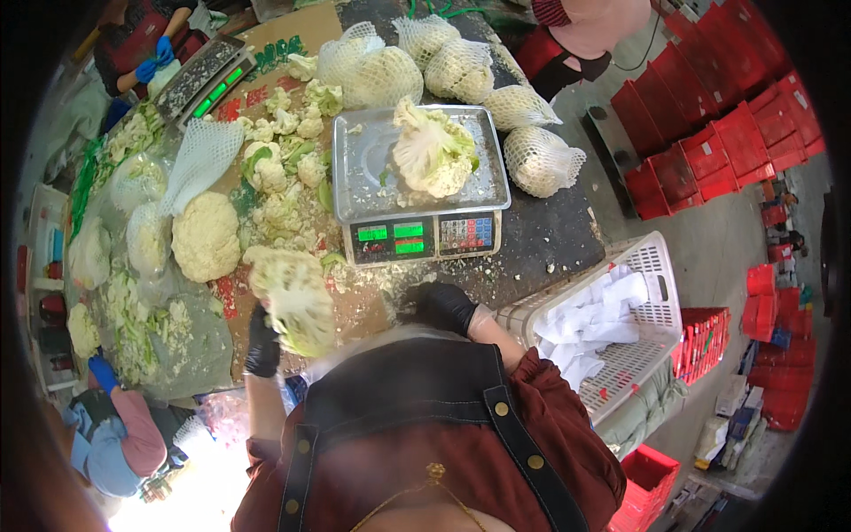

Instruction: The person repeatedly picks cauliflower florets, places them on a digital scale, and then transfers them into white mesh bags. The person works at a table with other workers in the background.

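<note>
My left hand [263,344], in a black glove, grips a cut piece of cauliflower [296,302] with its pale inner side turned up. My right hand [444,308], also black-gloved, is low over the table just below the digital scale [392,243]. Its fingers blend into the dark surface, so I cannot make out whether they hold anything. Another cauliflower piece [432,156] rests on the scale's metal pan [362,189], cut stem side showing. Left of the scale lie several loose florets [286,206] and a large whole cauliflower head [206,236].
Cauliflowers in white foam nets [385,76] line the table's far side. A plastic basket [655,286] of white foam netting [598,312] stands at my right. A second scale [206,80] is at far left. Blue-gloved people work nearby. Red crates [718,153] are stacked beyond the table.
</note>
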`<state>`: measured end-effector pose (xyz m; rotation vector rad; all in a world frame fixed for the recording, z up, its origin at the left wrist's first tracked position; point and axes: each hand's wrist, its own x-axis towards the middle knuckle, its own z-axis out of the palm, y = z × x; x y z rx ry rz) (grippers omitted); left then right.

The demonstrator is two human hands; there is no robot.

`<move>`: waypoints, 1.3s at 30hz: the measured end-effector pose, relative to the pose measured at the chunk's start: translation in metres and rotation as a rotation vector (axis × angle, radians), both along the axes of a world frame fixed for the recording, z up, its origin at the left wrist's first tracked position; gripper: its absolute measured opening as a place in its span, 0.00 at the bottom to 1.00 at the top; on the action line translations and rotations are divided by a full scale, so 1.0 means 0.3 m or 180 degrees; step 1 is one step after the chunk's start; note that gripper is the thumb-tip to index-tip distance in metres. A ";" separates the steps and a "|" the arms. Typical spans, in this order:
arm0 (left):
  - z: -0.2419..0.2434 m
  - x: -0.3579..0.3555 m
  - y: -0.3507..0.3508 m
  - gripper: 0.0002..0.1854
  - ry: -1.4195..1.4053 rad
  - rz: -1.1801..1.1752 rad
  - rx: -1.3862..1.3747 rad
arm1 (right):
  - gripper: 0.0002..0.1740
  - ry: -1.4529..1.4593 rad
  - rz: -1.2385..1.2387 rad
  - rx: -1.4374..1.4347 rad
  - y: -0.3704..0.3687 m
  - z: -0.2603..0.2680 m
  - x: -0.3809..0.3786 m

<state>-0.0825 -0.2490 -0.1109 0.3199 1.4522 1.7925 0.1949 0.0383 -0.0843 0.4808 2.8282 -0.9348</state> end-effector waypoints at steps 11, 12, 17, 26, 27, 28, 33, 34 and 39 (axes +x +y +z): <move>-0.001 -0.015 0.026 0.25 0.1383 0.0233 -0.0650 | 0.32 0.2650 -0.2581 0.1066 0.290 0.208 -0.088; 0.056 -0.035 0.042 0.24 0.1359 0.0433 -0.0677 | 0.50 0.2394 -0.2697 0.0514 0.320 0.196 -0.112; 0.219 -0.047 0.390 0.24 0.1194 0.0009 0.0342 | 0.63 0.2410 -0.2667 0.0088 0.454 0.089 -0.285; 0.277 0.061 1.048 0.31 -0.1849 -0.1651 0.0732 | 0.47 0.2517 -0.2126 -0.3122 0.503 0.276 -0.213; 0.283 0.069 1.072 0.32 -0.2083 -0.1935 0.1122 | 0.50 0.2445 -0.1630 -0.2871 0.503 0.282 -0.203; 0.293 0.065 1.079 0.33 -0.2587 -0.1657 0.1332 | 0.48 0.2485 -0.1138 -0.2449 0.506 0.272 -0.202; 0.371 -0.056 0.989 0.35 -0.2152 -0.1136 0.1995 | 0.40 0.1712 -0.2329 -0.0747 0.612 0.110 -0.213; 0.384 -0.078 0.974 0.33 -0.2136 -0.0993 0.1972 | 0.40 0.0669 -0.2482 0.0413 0.607 0.064 -0.239; 0.388 -0.114 0.981 0.27 -0.1765 -0.0501 0.1712 | 0.35 0.1076 0.0321 -0.1539 0.251 -0.081 -0.547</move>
